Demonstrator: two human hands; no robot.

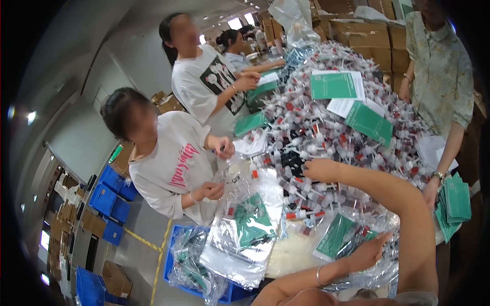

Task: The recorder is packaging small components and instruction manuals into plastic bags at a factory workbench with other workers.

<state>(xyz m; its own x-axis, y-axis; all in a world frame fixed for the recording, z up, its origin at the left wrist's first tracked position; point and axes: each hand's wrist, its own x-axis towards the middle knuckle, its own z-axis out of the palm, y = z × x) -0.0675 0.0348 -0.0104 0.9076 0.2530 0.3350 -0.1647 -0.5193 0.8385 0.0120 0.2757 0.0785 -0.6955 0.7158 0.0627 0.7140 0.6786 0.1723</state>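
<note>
My right hand (320,171) reaches across a heap of small bottles (326,137) with white nozzles and red parts. Its fingers curl down into the heap over some black pieces (292,157), and what they grip is hidden. Nearer to me, my left hand (368,252), below a bracelet on the wrist, is closed at the edge of a clear plastic bag (320,246). Inside that bag lie a green booklet (338,235) and some dark items, seen through the film.
Green booklets (334,85) lie on the heap, with a stack (454,201) at right. Co-workers stand left (171,158) and right (441,76). Clear bags (245,255) with a wrench-marked green sheet lie at left, by a blue crate (171,255) of filled bags.
</note>
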